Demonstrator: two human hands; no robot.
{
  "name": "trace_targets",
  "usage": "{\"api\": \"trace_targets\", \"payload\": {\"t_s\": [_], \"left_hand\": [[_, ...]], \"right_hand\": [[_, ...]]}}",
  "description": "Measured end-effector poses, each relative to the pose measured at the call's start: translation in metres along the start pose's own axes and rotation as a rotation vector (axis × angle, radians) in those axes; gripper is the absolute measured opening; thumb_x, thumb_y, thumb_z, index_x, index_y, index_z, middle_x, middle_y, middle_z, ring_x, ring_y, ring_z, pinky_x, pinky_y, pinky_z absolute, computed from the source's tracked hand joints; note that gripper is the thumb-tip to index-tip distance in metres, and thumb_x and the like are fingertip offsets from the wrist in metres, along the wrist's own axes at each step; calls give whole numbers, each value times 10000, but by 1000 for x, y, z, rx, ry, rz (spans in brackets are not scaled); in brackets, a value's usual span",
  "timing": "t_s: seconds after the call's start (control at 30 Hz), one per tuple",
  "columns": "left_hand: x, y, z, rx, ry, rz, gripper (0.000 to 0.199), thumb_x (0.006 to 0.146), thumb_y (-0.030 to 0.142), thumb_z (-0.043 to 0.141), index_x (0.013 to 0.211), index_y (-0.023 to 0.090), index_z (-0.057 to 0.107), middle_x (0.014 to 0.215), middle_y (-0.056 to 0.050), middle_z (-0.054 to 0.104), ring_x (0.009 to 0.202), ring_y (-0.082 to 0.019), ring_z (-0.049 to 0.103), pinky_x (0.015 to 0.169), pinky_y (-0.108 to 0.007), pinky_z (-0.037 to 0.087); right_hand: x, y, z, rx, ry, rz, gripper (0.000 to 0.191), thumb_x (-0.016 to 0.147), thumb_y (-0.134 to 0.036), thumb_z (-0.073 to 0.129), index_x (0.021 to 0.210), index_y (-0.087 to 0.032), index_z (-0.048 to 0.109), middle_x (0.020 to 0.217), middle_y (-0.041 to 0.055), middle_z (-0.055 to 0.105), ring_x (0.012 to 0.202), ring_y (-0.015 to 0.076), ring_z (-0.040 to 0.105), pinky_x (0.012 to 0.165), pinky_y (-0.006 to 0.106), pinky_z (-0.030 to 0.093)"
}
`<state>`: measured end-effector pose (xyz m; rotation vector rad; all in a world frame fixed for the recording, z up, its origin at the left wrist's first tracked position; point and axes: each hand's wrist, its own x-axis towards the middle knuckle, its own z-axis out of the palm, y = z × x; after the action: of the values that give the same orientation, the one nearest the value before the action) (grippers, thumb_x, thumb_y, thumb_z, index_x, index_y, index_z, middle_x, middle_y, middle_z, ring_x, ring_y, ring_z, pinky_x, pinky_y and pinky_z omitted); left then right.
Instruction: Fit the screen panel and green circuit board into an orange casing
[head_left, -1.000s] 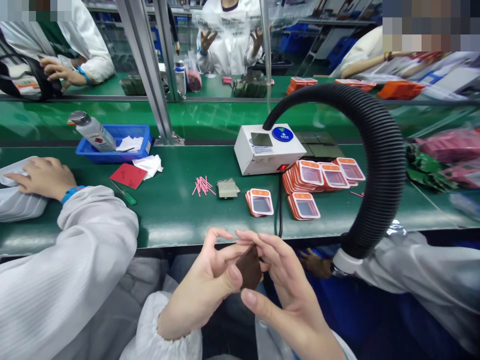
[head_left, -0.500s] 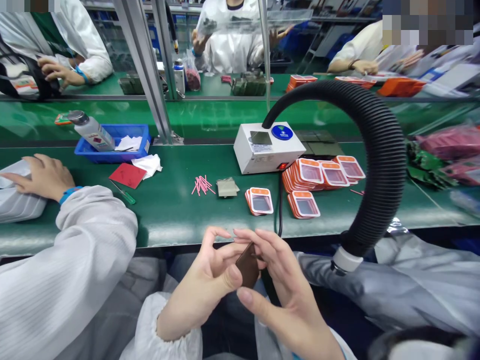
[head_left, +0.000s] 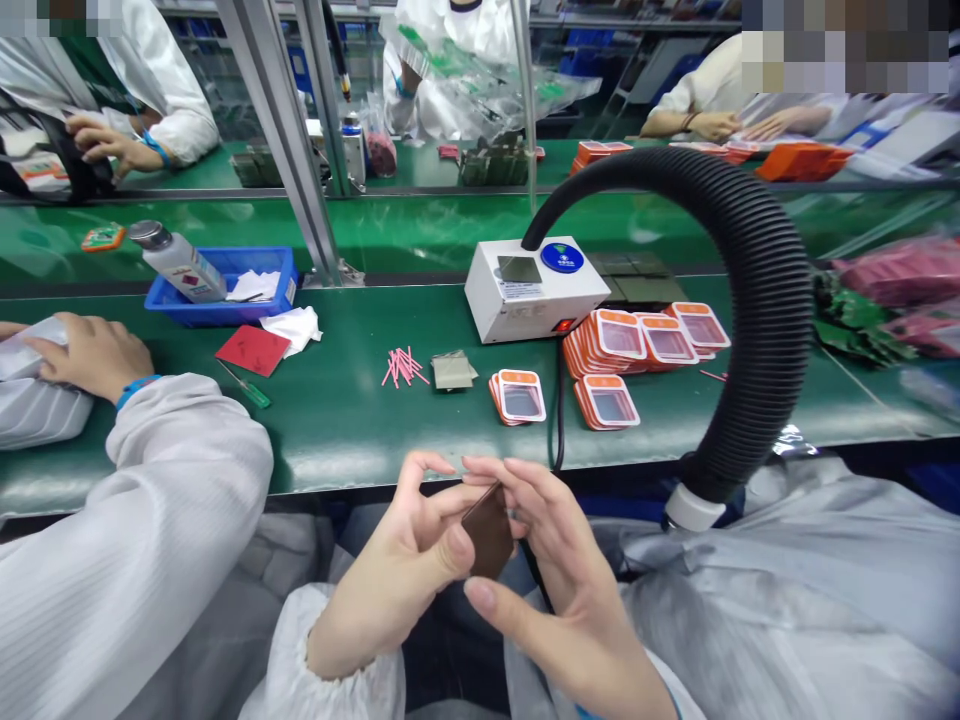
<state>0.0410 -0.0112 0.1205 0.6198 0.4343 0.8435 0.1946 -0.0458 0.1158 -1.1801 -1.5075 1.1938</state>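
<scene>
In front of the table edge, my left hand [head_left: 416, 545] pinches a thin, dark brown square plate [head_left: 489, 535] between thumb and fingers, and the plate is tilted. My right hand [head_left: 566, 570] curves round the other side. Its fingertips meet the plate's upper right edge, and its thumb lies by the lower corner; some of this contact is hidden. Beyond the hands, on the green table, are a small stack of similar square plates [head_left: 452, 371], a pile of pink sticks [head_left: 405, 367] and a short stack of orange-and-white framed pieces [head_left: 519, 397].
A white box [head_left: 536, 290] stands behind, with a thick black hose [head_left: 772, 300] arching down on the right. More framed stacks [head_left: 616, 337] sit beside it. At left are a blue tray [head_left: 259, 262], a red sheet [head_left: 253, 350], a screwdriver [head_left: 255, 395] and a co-worker's arm [head_left: 195, 480].
My hands and the plate keep nearly the same pose, shifted slightly left in view. Across the table, a person's clear plastic sheet has dropped and bunched. The grey sleeve at right has moved.
</scene>
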Motion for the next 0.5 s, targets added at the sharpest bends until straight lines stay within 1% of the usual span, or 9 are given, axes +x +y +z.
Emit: {"api": "trace_targets", "payload": {"t_s": [0.1, 0.17, 0.27, 0.3, 0.37, 0.4, 0.43, 0.47, 0.5], "left_hand": [[-1, 1, -1, 40, 22, -27, 552, 803, 453, 704, 1072, 249, 267, 1234, -77, 609, 1003, -124, 648, 901, -265, 478], [-1, 2, -1, 76, 61, -66, 602, 768, 477, 729, 1088, 262, 267, 1207, -66, 618, 985, -132, 652, 860, -243, 492], [-2, 3, -4, 119, 144, -126, 687, 704, 490, 777, 1120, 295, 266, 1096, -32, 645, 888, -127, 662, 766, -194, 500], [-3, 2, -7, 148, 178, -153, 706, 697, 480, 785, 1146, 316, 265, 1029, -17, 653, 867, -129, 663, 735, -179, 499], [-4, 0, -16, 195, 249, -170, 705, 702, 524, 762, 1210, 350, 306, 867, 8, 640, 845, -146, 663, 717, -183, 509], [-4, -2, -21, 211, 264, -182, 695, 708, 536, 753, 1230, 372, 325, 857, 10, 633, 861, -158, 664, 708, -184, 513], [-3, -3, -26, 227, 290, -188, 697, 704, 515, 764, 1241, 388, 339, 861, 9, 628, 899, -168, 663, 688, -165, 508], [-2, -5, -30, 237, 308, -184, 733, 670, 513, 790, 1246, 402, 351, 818, 16, 612, 929, -185, 662, 686, -166, 515], [-2, -6, -34, 252, 339, -207, 745, 655, 531, 791, 1250, 417, 358, 810, 17, 606, 977, -208, 656, 706, -194, 533]], "right_hand": [[0, -1, 0, -2, -25, -8, 670, 880, -288, 655, 1394, -502, 281, 1461, -67, 409, 1350, 82, 400, 1049, 189, 377], [1, -2, 0, 15, -45, -7, 656, 878, -287, 657, 1391, -482, 298, 1456, -67, 411, 1341, 82, 403, 1036, 187, 373], [4, -4, -1, 60, -57, -22, 647, 854, -275, 673, 1397, -367, 333, 1450, -4, 409, 1320, 124, 421, 1053, 242, 368], [5, -5, -2, 67, -49, -32, 632, 850, -268, 667, 1394, -318, 348, 1437, 28, 419, 1298, 140, 440, 1045, 263, 379], [7, -6, -2, 61, -26, -37, 574, 861, -251, 627, 1379, -248, 377, 1377, 73, 469, 1226, 149, 492, 987, 274, 417], [8, -7, -2, 62, -16, -43, 565, 858, -248, 620, 1370, -228, 384, 1346, 84, 491, 1197, 150, 507, 945, 267, 435], [9, -6, -2, 63, -7, -50, 580, 842, -255, 635, 1364, -219, 386, 1320, 88, 510, 1171, 150, 520, 908, 258, 446], [10, -6, -1, 68, 5, -64, 628, 808, -272, 677, 1360, -215, 383, 1309, 89, 518, 1158, 155, 527, 888, 253, 450], [10, -5, 0, 70, 20, -79, 708, 754, -294, 738, 1360, -217, 380, 1311, 89, 517, 1160, 163, 528, 899, 255, 446]]}}
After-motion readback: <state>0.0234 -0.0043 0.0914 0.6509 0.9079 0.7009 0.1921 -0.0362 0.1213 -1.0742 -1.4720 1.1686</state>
